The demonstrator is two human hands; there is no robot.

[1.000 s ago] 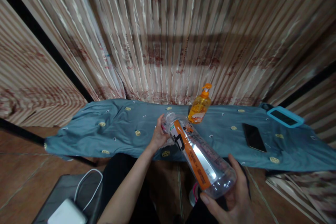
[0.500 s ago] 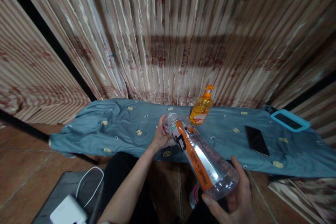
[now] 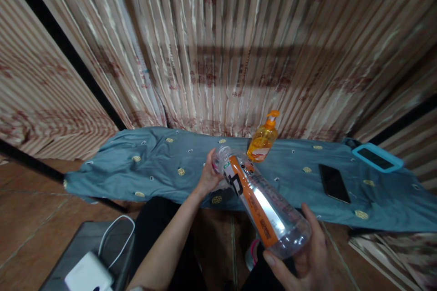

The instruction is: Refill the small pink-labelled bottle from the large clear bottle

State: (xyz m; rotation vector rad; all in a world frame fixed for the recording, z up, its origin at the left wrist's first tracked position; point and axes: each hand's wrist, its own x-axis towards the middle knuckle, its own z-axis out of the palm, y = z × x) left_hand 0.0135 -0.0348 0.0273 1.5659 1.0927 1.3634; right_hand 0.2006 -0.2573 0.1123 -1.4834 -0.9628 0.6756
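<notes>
While the clear plastic bottle with an orange and white label [image 3: 259, 202] is held tilted across the lower middle of the frame, its base is cupped from below by the right hand [image 3: 303, 259], whose thumb and fingers are curled around the bottom end. The neck of the bottle is gripped by the left hand [image 3: 208, 175], fingers closed about the mouth; whether a cap is under those fingers cannot be told. The bottle is thus carried in the air between the two hands, just in front of the near edge of the tabletop, neck pointing up and away toward the centre of the frame.

Behind the left hand, the tabletop is covered by a teal cloth dotted with small yellow motifs [image 3: 153, 168]. Just beyond the bottle's neck, an orange pump bottle of liquid [image 3: 262, 142] is seen standing upright on the cloth. Further right, a black phone [image 3: 334, 183] is laid flat, and a blue-framed tablet [image 3: 377, 157] lies near the right end. A pleated patterned curtain [image 3: 218, 45] fills the upper frame. At lower left, a white charger with its cable [image 3: 89, 274] rests on a dark surface.
</notes>
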